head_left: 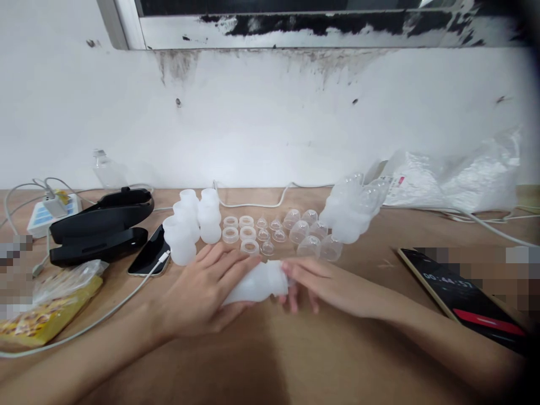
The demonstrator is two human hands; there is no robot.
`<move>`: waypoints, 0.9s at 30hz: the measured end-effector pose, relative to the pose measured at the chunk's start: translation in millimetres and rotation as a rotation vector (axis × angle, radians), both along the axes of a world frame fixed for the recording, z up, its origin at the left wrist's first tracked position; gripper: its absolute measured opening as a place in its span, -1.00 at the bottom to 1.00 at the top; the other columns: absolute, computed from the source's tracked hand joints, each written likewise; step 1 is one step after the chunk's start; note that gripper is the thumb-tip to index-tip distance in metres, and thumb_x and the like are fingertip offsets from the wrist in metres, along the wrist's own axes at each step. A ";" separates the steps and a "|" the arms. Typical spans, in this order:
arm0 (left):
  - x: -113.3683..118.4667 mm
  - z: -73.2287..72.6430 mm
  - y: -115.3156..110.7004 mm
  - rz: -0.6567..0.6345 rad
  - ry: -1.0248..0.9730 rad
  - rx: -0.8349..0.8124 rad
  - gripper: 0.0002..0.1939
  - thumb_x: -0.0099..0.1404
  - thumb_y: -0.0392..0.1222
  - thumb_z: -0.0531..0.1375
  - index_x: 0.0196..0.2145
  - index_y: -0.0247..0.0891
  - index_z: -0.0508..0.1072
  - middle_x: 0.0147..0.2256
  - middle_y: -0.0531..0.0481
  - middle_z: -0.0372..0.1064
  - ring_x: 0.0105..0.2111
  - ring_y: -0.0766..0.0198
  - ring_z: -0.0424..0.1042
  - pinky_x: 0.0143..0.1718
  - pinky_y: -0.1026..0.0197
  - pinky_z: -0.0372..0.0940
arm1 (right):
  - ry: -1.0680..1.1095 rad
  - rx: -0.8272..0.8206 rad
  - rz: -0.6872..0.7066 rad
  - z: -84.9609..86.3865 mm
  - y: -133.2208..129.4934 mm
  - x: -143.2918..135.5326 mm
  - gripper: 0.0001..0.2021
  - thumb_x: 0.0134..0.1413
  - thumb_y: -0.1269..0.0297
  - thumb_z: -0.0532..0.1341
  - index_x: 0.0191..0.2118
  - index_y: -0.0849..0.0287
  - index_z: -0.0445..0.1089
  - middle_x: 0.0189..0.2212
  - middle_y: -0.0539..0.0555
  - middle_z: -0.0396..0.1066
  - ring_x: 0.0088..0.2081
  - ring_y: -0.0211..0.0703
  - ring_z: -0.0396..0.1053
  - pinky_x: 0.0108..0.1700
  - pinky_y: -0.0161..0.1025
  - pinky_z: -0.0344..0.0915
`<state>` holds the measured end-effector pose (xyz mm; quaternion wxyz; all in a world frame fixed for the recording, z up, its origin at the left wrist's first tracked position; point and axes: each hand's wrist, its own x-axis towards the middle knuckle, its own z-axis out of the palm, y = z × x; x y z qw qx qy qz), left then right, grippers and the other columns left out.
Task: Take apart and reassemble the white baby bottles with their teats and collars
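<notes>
My left hand (215,287) wraps round the body of a milky white baby bottle (248,282), tilted on its side just above the table. My right hand (314,278) closes on the bottle's neck end, thumb and fingers around its ring; what sits inside the ring is hidden by the fingers. Beyond the hands stand several white bottle bodies (182,239), then screw rings (250,247) laid in two rows. To their right are clear teats (267,247) and clear dome caps (309,246).
A cluster of assembled bottles (352,208) lies at the back right, beside white plastic bags (455,177). A timer phone (459,292) is at right. At left are a dark phone (149,253) with a cable, a black case (99,230), a snack bag (54,304) and a power strip (54,212).
</notes>
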<state>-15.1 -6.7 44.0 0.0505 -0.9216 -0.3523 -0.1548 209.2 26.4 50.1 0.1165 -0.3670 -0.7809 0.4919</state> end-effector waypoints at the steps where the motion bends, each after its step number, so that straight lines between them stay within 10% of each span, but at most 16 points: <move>1: 1.2 -0.3 -0.8 -0.005 0.021 0.024 -0.51 0.23 -0.12 0.03 0.08 -0.31 0.09 -0.02 -0.18 0.21 -0.08 0.04 0.18 -0.08 -0.03 0.15 | 0.009 -0.074 0.031 -0.9 0.5 0.0 -0.57 0.17 0.05 -0.16 -0.17 0.26 0.26 -0.38 0.13 0.39 -0.44 -0.28 0.37 -0.59 -0.41 0.24; 6: 1.1 1.1 0.3 0.049 0.034 -0.139 -0.58 0.21 -0.10 0.06 0.01 -0.24 0.16 -0.15 -0.12 0.30 -0.15 0.10 0.28 -0.20 0.09 0.24 | 0.025 0.379 0.023 -0.6 -2.7 -0.4 -0.65 -0.03 0.31 0.17 -0.06 0.09 0.22 -0.12 0.08 0.29 -0.17 -0.21 0.31 -0.40 -0.38 0.32; 16: -7.8 10.4 6.2 0.100 -0.259 -0.484 -0.63 0.14 -0.20 0.13 -0.07 -0.15 0.17 -0.18 -0.01 0.32 -0.23 0.22 0.35 -0.23 0.16 0.27 | -0.031 1.229 0.109 -5.9 1.2 7.8 -0.70 0.09 0.44 0.03 -0.05 0.03 0.19 -0.08 0.07 0.26 -0.05 -0.17 0.24 -0.11 -0.22 0.26; 22: -13.0 -26.5 27.9 0.479 -0.513 -0.347 -0.57 0.15 -0.04 0.10 -0.10 -0.27 0.08 -0.28 -0.08 0.31 -0.45 0.23 0.39 -0.45 0.14 0.32 | -0.152 1.004 0.098 -23.4 1.0 1.8 -0.66 0.05 0.30 0.06 -0.02 0.17 0.17 -0.09 0.16 0.23 -0.19 -0.16 0.31 -0.27 -0.23 0.33; 27: -7.9 -34.6 17.2 0.460 -0.495 0.226 -0.23 0.05 -0.07 0.21 0.10 -0.31 -0.11 0.03 -0.31 0.03 -0.02 -0.04 0.17 -0.21 0.00 0.28 | -0.184 0.858 0.107 -43.4 -4.3 -7.4 -0.62 0.05 0.28 0.05 0.02 0.17 0.14 -0.11 0.15 0.24 -0.29 -0.20 0.33 -0.29 -0.21 0.33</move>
